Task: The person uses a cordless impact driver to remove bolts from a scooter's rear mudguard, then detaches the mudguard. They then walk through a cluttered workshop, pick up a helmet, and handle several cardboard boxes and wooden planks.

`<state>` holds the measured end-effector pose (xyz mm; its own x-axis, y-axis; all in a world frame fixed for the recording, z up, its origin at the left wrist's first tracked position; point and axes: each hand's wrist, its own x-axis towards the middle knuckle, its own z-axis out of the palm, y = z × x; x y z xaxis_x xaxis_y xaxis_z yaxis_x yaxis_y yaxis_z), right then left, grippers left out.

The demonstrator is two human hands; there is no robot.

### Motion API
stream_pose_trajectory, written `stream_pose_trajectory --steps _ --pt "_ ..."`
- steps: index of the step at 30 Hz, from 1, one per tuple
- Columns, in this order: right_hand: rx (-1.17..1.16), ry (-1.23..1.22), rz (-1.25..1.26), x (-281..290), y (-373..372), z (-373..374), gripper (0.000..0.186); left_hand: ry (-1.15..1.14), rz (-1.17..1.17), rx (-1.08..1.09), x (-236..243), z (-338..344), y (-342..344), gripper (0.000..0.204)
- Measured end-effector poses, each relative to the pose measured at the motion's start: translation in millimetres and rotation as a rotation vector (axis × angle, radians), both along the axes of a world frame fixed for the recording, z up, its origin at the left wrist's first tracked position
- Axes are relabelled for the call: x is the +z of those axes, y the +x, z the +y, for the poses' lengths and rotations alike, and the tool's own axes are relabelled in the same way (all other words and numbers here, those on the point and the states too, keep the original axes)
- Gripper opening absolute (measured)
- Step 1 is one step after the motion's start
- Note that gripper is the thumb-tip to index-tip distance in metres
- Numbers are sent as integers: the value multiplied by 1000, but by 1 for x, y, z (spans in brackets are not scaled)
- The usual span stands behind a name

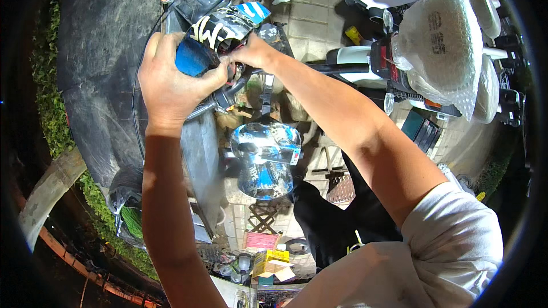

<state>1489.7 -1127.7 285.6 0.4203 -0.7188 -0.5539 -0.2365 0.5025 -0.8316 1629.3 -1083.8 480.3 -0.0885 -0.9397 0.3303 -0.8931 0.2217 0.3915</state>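
My left hand (171, 77) is wrapped round a glossy blue curved panel (196, 56), its thumb stretched across the near side. Just beyond the panel sits a black rounded thing with bold white markings (214, 29); I cannot tell whether the two are joined. My right hand (252, 54) reaches in from the right, fingers bent at the near edge of the black thing. Its fingertips meet my left thumb over a dark gap, and what they grip is hidden. Below the hands is a shiny blue-and-white patterned scooter seat or cover (265, 157).
A dark sheet-covered surface (103, 57) fills the left. Parked scooters stand at the right, one bearing a bubble-wrapped part (442, 43). A thin black cable (136, 102) runs beside my left wrist. A yellow box (271, 265) lies near the bottom, on paving.
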Motion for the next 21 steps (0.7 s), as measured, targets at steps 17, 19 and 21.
stream_pose_trajectory --steps 17,19,21 --pt "520 -275 513 -28 -78 -19 37 167 -119 -251 -22 -59 -53 55" --pt "617 -404 431 -39 -88 -10 37 152 -102 -285 -26 -55 -66 55" --pt "421 -348 20 -38 -130 0 39 166 -163 -410 -26 -45 -82 50"
